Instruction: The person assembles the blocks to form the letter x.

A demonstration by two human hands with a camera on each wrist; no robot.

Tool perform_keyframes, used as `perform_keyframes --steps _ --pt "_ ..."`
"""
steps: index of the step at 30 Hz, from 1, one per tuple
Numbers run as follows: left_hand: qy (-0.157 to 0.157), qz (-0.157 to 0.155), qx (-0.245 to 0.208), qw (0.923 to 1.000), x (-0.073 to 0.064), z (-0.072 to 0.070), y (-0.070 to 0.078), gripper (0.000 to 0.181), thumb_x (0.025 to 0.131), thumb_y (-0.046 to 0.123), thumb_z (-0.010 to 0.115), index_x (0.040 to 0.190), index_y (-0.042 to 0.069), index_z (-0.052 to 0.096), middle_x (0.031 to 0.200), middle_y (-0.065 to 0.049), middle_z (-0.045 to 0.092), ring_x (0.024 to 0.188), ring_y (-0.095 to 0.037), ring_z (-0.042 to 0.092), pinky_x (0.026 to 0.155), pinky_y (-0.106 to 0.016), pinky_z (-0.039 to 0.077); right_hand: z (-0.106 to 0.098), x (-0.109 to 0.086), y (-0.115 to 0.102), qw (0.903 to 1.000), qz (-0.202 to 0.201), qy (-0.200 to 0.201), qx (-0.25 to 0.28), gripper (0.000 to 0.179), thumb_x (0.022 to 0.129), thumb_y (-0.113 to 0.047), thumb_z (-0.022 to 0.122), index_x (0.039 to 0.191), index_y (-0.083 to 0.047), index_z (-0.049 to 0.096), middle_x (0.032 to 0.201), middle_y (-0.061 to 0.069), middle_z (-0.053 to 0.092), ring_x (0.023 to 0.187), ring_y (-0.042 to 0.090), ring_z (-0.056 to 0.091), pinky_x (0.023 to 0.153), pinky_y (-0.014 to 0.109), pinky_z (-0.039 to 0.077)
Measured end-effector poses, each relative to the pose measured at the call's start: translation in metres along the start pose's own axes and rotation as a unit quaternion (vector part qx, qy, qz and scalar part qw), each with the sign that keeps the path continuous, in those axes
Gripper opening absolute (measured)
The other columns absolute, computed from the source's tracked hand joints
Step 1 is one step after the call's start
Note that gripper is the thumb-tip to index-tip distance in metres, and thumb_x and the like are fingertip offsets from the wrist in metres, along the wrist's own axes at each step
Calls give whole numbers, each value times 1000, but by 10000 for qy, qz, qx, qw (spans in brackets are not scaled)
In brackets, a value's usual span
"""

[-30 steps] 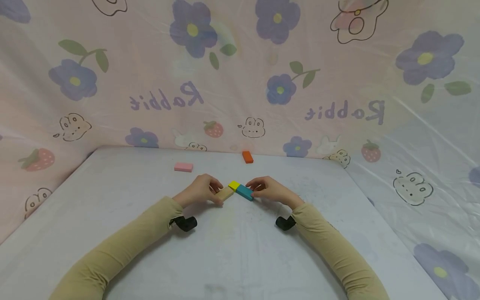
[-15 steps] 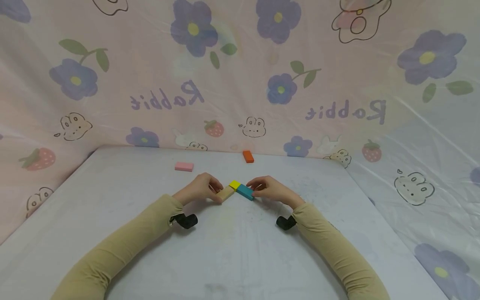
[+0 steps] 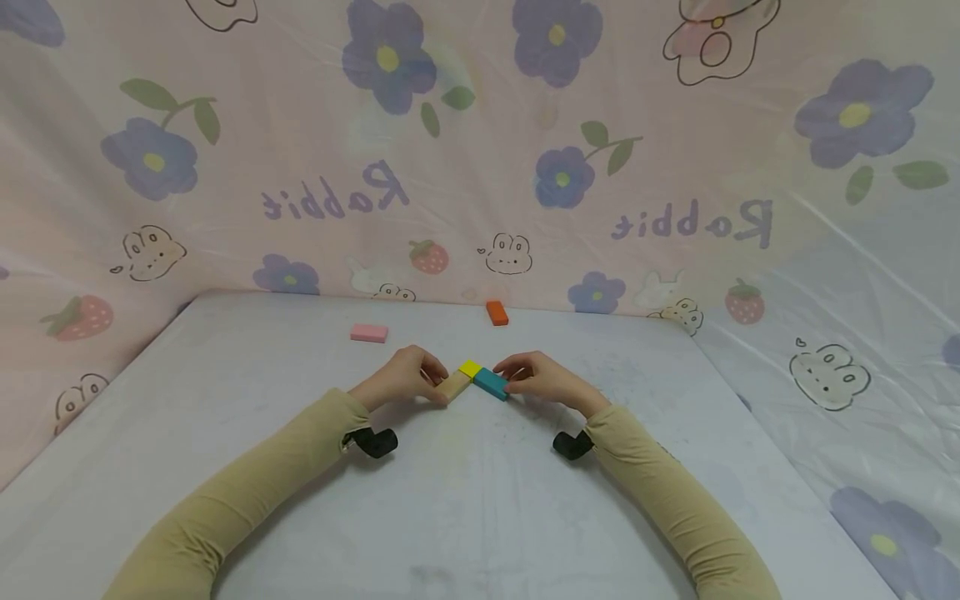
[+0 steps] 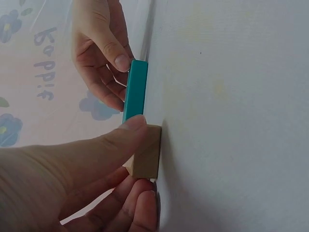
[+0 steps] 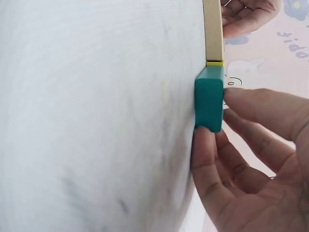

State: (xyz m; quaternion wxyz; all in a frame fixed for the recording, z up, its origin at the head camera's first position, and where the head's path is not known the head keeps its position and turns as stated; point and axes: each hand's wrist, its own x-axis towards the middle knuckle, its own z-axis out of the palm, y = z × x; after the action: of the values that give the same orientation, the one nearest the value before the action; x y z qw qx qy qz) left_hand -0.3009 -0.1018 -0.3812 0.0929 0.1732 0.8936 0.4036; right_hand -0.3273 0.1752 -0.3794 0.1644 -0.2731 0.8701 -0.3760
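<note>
My left hand (image 3: 402,377) pinches a natural wood block (image 3: 454,386) between thumb and fingers, low on the table. With thumb and fingertips my right hand (image 3: 542,380) holds a teal block (image 3: 491,383). Between the far ends of these two lies a yellow block (image 3: 470,370), and the three form a shallow V pointing away from me. In the left wrist view, the wood block (image 4: 147,152) shows its end face under the thumb, and the yellow one is hidden. From the right wrist, a thin yellow strip (image 5: 215,64) shows between wood and teal.
A pink block (image 3: 369,333) lies behind my left hand. Farther back, an orange block (image 3: 497,313) sits near the patterned curtain (image 3: 465,167). Everything stands on a white-covered table (image 3: 465,508). Black wrist cameras (image 3: 377,443) hang below both sleeves.
The wood block has shifted slightly right, closer against the yellow block. My right hand and the teal block stay nearly where they were.
</note>
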Motion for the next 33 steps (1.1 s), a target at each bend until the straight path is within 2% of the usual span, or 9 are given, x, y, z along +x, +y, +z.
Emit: perform_keyframes --steps 14,17,22,26,33 --pt "44 176 -7 9998 0 0 -1 39 67 14 88 101 2 72 85 -2 65 78 -16 57 68 -26 47 1 0 3 9999 -146 -54 24 36 91 -11 64 126 -5 60 112 12 62 99 24 57 85 37 46" --pt "-3 4 -115 9999 -1 -1 1 37 70 17 86 101 2 72 86 -2 65 77 -16 58 66 -26 48 1 1 3 9999 -115 -55 18 34 91 -11 64 125 -7 61 110 9 62 97 22 58 84 34 47" --pt "-65 -428 -492 9979 4 -2 0 28 83 20 76 104 2 71 89 -4 66 75 -17 61 65 -28 52 0 2 4 9999 -99 -27 0 33 90 -10 65 124 -9 63 109 6 63 96 20 59 83 33 48" --pt "-74 -558 -629 9964 10 -2 -2 24 89 16 69 108 1 70 93 -6 67 76 -17 61 69 -28 53 0 1 2 10000 -77 -21 3 33 90 -9 64 123 -8 63 109 6 63 96 19 59 82 32 48" --pt "-85 -740 -1098 9912 20 -3 -3 22 91 11 66 110 -1 68 99 -9 67 81 -18 64 75 -28 54 0 1 1 10000 -60 12 -16 33 90 -10 65 123 -9 64 109 5 63 96 19 59 83 32 47"
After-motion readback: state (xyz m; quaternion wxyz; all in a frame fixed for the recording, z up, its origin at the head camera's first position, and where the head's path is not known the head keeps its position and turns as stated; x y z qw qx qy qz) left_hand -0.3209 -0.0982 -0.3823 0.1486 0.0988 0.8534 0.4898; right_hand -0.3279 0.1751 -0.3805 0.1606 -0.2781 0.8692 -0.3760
